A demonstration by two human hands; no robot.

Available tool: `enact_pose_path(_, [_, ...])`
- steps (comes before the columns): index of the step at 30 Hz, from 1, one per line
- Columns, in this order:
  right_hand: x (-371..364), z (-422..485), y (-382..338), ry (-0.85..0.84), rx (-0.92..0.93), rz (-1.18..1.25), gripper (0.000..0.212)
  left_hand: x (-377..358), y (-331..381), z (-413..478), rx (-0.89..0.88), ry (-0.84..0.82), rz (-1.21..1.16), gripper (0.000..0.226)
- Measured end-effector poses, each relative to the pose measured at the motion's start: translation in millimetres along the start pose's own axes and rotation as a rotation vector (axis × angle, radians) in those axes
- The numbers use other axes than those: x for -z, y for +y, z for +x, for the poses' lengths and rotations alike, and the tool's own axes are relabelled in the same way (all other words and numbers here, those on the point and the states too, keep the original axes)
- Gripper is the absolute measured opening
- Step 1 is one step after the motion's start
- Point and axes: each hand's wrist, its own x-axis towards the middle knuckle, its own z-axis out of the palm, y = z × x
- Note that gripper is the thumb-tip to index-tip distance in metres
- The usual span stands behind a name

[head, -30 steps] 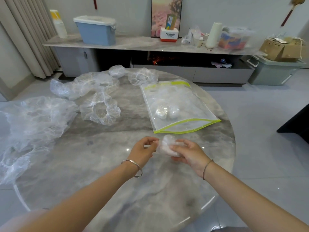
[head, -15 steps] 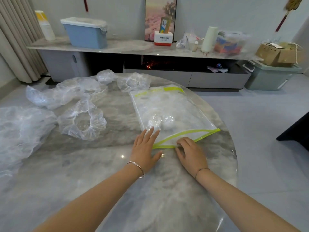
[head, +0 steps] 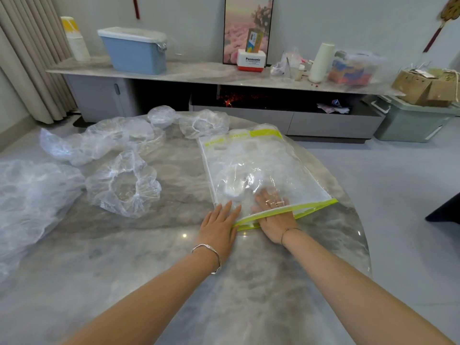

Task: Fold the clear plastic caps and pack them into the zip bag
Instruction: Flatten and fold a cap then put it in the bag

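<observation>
A curtain (head: 29, 58) hangs at the room's left. The round marble desk (head: 149, 270) fills the foreground, and a heap (head: 29, 195) of crumpled clear plastic lies over its left edge. Loose caps (head: 112, 138) lie along the far edge, and one cap (head: 123, 184) lies spread out, ring up, left of centre. The left hand (head: 219, 227) lies flat on the desk near the middle, fingers (head: 224, 210) straight and close together, tips touching the near left corner of the bag (head: 261, 160). The bag lies flat toward the desk's right edge, a green zip strip nearest the person. The right hand (head: 276, 220) reaches in through that mouth, its fingers straight and slightly apart, seen through the clear film. Folded caps (head: 234, 190) sit inside, just left of those fingertips. Behind the desk a long low cabinet (head: 199, 70) runs along the wall, bearing a blue bin (head: 134, 53), a picture (head: 246, 21), a white roll (head: 321, 61) and a cardboard box (head: 423, 88). A grey-green crate (head: 410, 123) stands on the pale floor (head: 398, 195) at far right
</observation>
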Motion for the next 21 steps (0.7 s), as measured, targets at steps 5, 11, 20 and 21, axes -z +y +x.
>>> enact_pose_path(5, [-1.2, -10.9, 0.4, 0.007, 0.036, 0.013, 0.054, 11.8, -22.9, -6.9, -0.024, -0.049, 0.019, 0.068])
enact_pose_path(11, [4.4, -62.3, 2.6, 0.004, 0.165, -0.051, 0.099, 52.3, -105.2, -27.4, 0.356, 0.066, 0.25, 0.078])
enact_pose_path(20, [24.0, -101.9, -25.4, -0.051, 0.189, -0.041, 0.109, 56.2, -126.6, -96.5, 0.369, -0.194, 0.127, 0.076])
enact_pose_path(21, [25.6, -107.4, -31.0, -0.052, 0.217, -0.036, 0.111, 57.8, -117.8, -103.2, 0.325, -0.246, 0.138, 0.078])
